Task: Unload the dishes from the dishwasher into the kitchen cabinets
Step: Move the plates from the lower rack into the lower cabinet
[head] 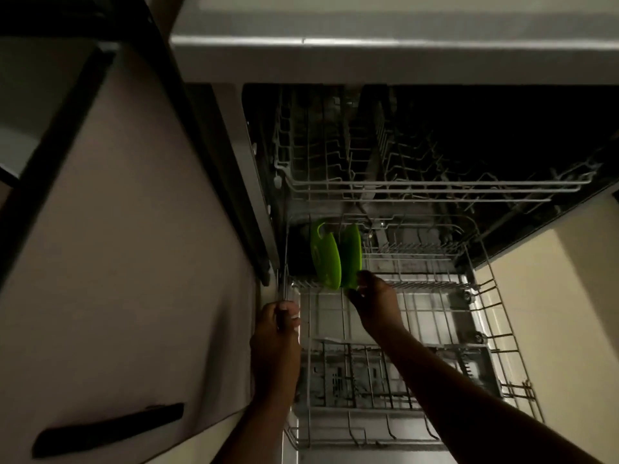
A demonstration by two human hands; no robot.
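The fingers of the right hand [373, 298] curl around the lower edge of a green plate [351, 254], thumb on one side and fingertips on the other, pinching it where it stands on edge in the lower rack [495, 316]. Just to its left a second green dish [325, 259], with a notch or handle cut-out at its top rim, stands on edge too, and the two lean against each other at the rack's back left corner. A dark item sits behind them against the dishwasher wall; what it is cannot be told in the dim light.

The left hand [278, 324] has its fingers wrapped round the left front corner of the rack's wire rim, gripping it, the knuckles turned up toward the camera. Both forearms reach in from the bottom of the view, the right one crossing over the rack's wire floor.

The lower rack is pulled out over the open dishwasher door [335, 373], whose detergent compartment shows through the wires. The upper rack [418, 182] sits farther back inside the dark tub. A pale countertop edge [368, 58] runs above the machine, and a light cabinet front [127, 262] with a dark bar handle [107, 428] stands at the left.
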